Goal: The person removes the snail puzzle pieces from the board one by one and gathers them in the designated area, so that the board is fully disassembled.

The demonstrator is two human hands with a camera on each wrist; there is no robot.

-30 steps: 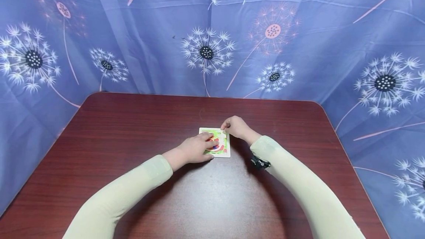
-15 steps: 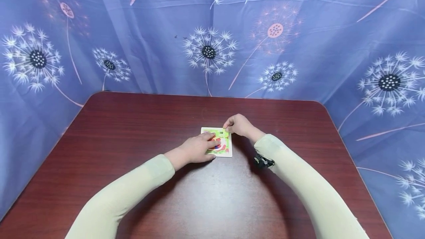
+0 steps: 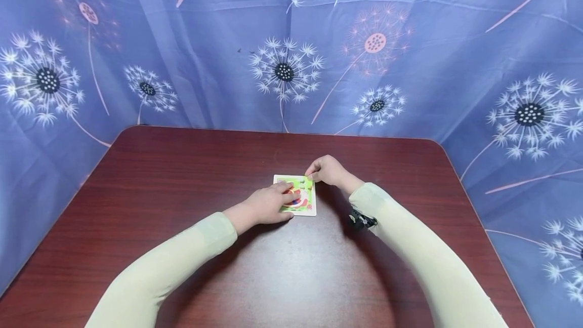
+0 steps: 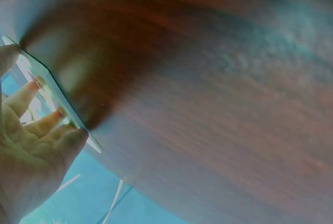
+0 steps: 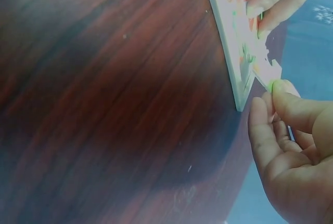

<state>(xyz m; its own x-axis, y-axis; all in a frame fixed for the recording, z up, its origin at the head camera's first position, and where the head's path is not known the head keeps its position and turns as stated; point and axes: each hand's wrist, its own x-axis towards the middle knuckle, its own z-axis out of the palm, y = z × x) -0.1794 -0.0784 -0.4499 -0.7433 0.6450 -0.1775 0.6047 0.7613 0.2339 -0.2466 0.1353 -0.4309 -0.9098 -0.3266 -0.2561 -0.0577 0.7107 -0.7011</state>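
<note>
A small square jigsaw puzzle (image 3: 310, 205) with a white border and a green, red and white picture lies on the table in the head view. My left hand (image 3: 264, 205) rests on its left part with fingers spread, covering much of the picture. At the far right corner, my right hand (image 3: 331, 171) pinches a light green puzzle piece (image 3: 308, 183) between thumb and fingers. The right wrist view shows this piece (image 5: 269, 73) tilted up at the corner of the puzzle board (image 5: 229, 47); whether its lower edge touches the board is unclear.
The dark red-brown wooden table (image 3: 191, 166) has rounded far corners. A blue curtain (image 3: 205, 65) with a dandelion print hangs behind it and along both sides. A black device (image 3: 362, 219) is strapped at the right wrist.
My right hand has shifted slightly away and to the right, and the green piece at the corner now stands tilted. The left hand stays on the puzzle.
</note>
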